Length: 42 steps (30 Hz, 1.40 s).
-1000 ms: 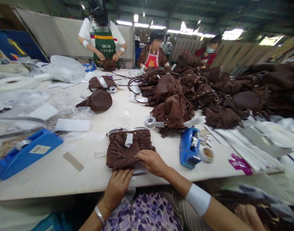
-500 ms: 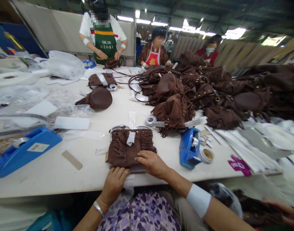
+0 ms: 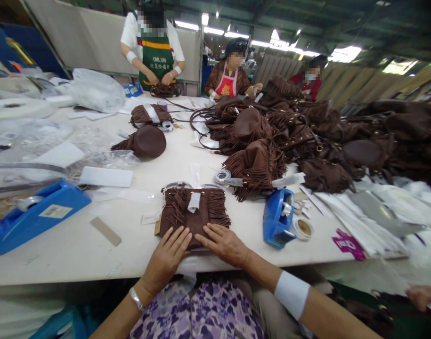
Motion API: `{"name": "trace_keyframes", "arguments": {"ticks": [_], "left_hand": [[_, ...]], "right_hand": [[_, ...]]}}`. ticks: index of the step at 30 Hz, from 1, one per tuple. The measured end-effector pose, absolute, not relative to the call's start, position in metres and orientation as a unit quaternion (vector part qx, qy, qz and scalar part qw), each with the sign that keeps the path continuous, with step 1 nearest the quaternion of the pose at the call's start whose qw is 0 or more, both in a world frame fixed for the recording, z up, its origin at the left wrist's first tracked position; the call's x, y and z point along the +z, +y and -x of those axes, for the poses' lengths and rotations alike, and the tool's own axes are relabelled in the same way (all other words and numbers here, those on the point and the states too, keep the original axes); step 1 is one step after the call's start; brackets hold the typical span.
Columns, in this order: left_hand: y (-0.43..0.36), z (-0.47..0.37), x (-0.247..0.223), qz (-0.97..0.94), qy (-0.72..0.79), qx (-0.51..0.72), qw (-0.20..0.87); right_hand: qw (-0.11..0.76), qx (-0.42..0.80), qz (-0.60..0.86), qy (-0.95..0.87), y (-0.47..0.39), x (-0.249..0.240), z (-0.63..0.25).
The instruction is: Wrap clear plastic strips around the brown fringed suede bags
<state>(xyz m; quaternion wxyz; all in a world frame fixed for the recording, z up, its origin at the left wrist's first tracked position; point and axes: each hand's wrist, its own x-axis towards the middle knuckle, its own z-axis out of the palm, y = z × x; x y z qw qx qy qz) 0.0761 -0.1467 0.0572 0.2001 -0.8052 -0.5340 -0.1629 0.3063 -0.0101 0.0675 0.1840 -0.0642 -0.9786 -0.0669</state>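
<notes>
A dark brown fringed bag (image 3: 197, 216) lies flat on the table in front of me, with a white wrapped piece (image 3: 193, 202) at its upper middle. My left hand (image 3: 169, 254) rests on the bag's lower left part, fingers stretched out and flat. On the lower right part lies my right hand (image 3: 224, 242), its fingers also extended. Neither hand grips anything; both press on the bag's surface. Clear plastic (image 3: 187, 275) shows at the table edge below the bag. Tan card (image 3: 158, 226) peeks out at the bag's left side.
Blue tape dispensers stand left (image 3: 56, 212) and right (image 3: 279, 219). A tape roll (image 3: 303, 229) sits beside the right one. Brown bags (image 3: 250, 127) are heaped at the back right. Plastic bags (image 3: 95, 92) cover the far left. Several co-workers work around the table; one wears a green apron (image 3: 158, 59).
My left hand has moved up from the bag's lower edge onto its front, fingers now flat. The right hand has shifted slightly and spread flatter. The bag's lower part lies smoother.
</notes>
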Motion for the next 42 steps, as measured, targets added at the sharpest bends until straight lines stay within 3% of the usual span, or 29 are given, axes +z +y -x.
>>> {"name": "trace_keyframes", "arguments": {"ticks": [8,16,21,42], "left_hand": [[-0.148,-0.085,0.054,0.783,-0.562,-0.224,0.144],[-0.142,-0.073,0.060,0.818,-0.537,-0.167,0.124],[-0.137,-0.067,0.076,0.827,-0.540,-0.116,0.103],[-0.125,-0.054,0.066,0.841,-0.458,-0.179,0.224]], "right_hand": [[0.233,-0.095,0.055,-0.966,-0.017,0.059,-0.306],[0.156,-0.091,0.081,-0.980,-0.026,0.070,-0.309],[0.154,-0.134,0.055,-0.977,-0.018,0.072,-0.305],[0.236,-0.147,0.057,-0.959,-0.019,0.068,-0.300]]}}
